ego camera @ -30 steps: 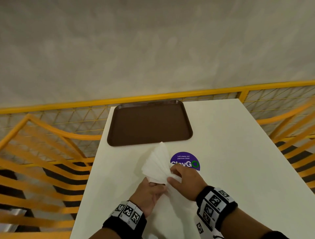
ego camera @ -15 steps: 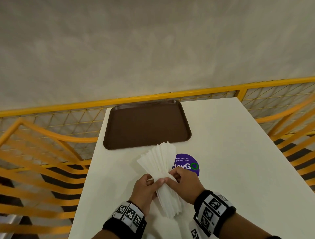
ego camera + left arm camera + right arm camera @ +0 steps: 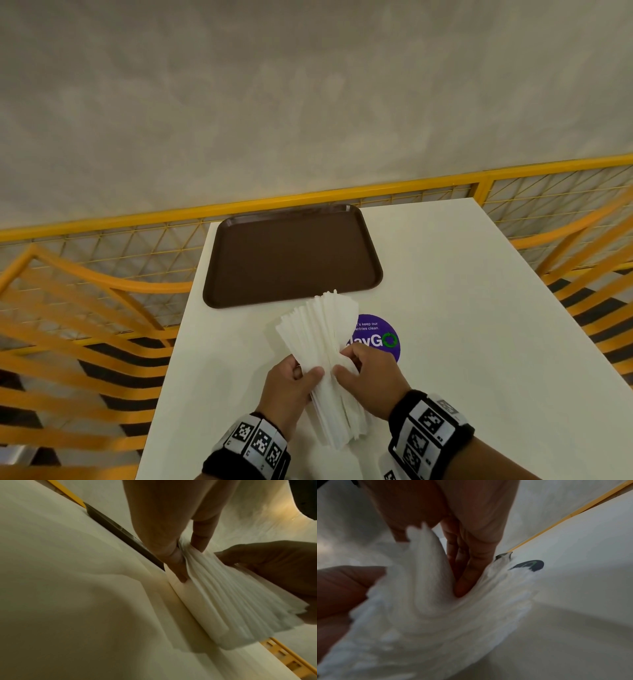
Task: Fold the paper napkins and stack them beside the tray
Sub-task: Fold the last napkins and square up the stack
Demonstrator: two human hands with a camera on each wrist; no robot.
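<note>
A thick bundle of white paper napkins [image 3: 325, 346] is fanned out at both ends above the white table [image 3: 479, 325], in front of me. My left hand [image 3: 294, 380] pinches its middle from the left, thumb on top. My right hand [image 3: 368, 373] grips the same middle from the right, fingers curled round it. The left wrist view shows my left hand's fingers [image 3: 173, 555] pressed on the napkins [image 3: 228, 595]. In the right wrist view a right finger [image 3: 471, 574] digs into the blurred napkins [image 3: 428, 608]. An empty brown tray [image 3: 291, 253] lies beyond, near the table's far edge.
A round purple sticker [image 3: 380, 337] lies on the table just right of the napkins, partly covered by them. Yellow mesh railing [image 3: 102, 260] runs behind and along both sides of the table. Bare tabletop stretches to the right of the tray.
The bundle has turned from leaning left to pointing nearly straight away from me, and its sheets have fanned out wider. Both hands have kept their hold at its middle.
</note>
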